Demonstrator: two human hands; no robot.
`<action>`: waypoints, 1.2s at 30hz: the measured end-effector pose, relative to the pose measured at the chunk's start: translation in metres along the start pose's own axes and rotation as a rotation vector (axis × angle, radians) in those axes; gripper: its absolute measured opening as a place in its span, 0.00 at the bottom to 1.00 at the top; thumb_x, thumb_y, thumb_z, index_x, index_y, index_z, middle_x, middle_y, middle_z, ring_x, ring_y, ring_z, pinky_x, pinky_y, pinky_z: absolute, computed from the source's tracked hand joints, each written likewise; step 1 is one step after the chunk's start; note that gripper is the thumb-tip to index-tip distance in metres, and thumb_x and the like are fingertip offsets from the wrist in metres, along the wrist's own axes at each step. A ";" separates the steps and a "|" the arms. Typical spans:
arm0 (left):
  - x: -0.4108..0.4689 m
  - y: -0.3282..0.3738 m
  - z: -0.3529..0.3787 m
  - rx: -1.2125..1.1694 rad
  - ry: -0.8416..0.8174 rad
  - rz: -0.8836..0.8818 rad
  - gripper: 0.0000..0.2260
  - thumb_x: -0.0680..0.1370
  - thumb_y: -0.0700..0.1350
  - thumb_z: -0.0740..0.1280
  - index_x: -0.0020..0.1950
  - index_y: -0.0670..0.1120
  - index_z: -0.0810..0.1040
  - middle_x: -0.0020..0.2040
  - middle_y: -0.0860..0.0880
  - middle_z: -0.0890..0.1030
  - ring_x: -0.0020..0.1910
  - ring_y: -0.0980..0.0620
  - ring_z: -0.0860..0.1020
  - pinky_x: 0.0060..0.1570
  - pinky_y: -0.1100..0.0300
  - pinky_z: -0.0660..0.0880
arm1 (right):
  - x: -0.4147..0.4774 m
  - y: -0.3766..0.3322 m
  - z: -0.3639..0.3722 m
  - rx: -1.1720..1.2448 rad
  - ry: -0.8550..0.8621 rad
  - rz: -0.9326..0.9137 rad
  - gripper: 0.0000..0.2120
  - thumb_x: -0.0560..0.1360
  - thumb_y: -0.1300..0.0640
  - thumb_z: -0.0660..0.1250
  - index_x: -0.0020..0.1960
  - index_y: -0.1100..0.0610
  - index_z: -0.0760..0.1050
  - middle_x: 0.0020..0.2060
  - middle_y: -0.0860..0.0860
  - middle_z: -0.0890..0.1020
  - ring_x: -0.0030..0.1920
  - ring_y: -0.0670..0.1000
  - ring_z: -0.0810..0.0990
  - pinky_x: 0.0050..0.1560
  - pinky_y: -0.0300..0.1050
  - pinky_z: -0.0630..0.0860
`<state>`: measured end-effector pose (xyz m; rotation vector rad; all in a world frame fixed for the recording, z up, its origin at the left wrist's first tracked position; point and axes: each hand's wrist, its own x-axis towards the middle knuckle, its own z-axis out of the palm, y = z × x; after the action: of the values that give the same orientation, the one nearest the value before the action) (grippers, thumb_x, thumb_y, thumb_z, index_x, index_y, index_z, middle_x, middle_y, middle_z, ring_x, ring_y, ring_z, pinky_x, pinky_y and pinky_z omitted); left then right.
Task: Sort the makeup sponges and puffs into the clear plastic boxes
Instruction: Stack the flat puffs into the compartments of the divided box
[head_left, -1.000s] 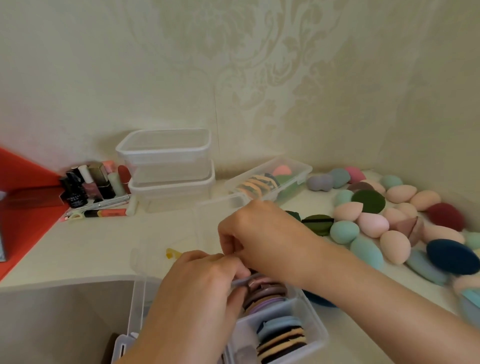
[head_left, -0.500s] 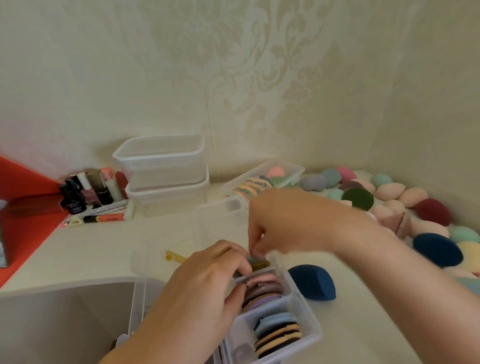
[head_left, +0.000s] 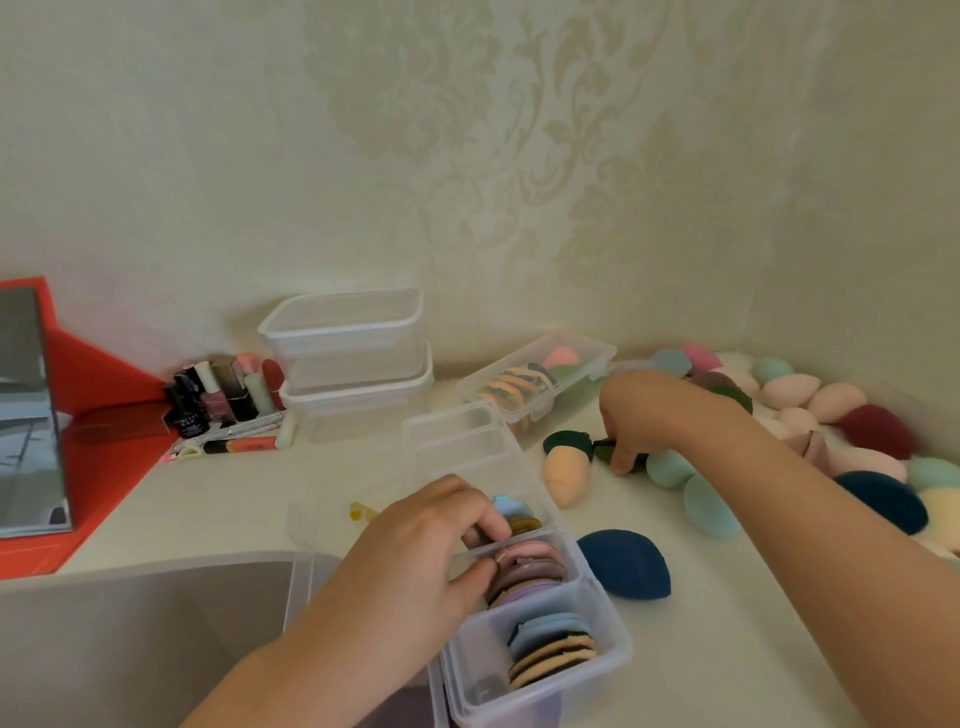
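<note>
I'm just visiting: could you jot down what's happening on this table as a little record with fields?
Left hand: grips a partition of the divided box
Right hand: pinches a dark green puff on the table
Divided box: round puffs on edge in its compartments
Back box: more puffs, a pink sponge
Loose sponges: heaped at the far right
Stacked containers: two, clear, at the back
</note>
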<state>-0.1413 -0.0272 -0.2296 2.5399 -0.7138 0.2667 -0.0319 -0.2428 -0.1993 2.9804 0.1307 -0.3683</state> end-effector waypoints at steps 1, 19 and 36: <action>0.000 0.001 0.000 0.017 0.010 0.010 0.10 0.74 0.46 0.69 0.48 0.61 0.75 0.49 0.65 0.72 0.51 0.64 0.73 0.51 0.69 0.69 | 0.000 -0.001 -0.001 0.009 0.014 0.014 0.11 0.72 0.55 0.71 0.35 0.58 0.72 0.30 0.50 0.71 0.31 0.49 0.69 0.29 0.39 0.65; -0.005 0.007 0.001 0.048 0.045 -0.055 0.07 0.74 0.48 0.70 0.51 0.57 0.81 0.48 0.65 0.80 0.42 0.73 0.72 0.46 0.80 0.65 | -0.055 -0.055 -0.032 0.439 0.316 -0.626 0.06 0.73 0.57 0.71 0.49 0.53 0.84 0.35 0.42 0.81 0.32 0.36 0.76 0.34 0.24 0.69; 0.006 -0.008 -0.016 -0.200 0.127 -0.101 0.07 0.76 0.43 0.67 0.46 0.55 0.81 0.43 0.62 0.82 0.47 0.67 0.77 0.47 0.77 0.70 | -0.040 -0.068 -0.011 0.151 0.310 -0.577 0.07 0.73 0.59 0.67 0.46 0.54 0.84 0.38 0.50 0.81 0.39 0.48 0.74 0.33 0.36 0.66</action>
<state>-0.1323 -0.0160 -0.2174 2.3372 -0.5335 0.3027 -0.0746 -0.1772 -0.1875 3.0689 1.0466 0.0404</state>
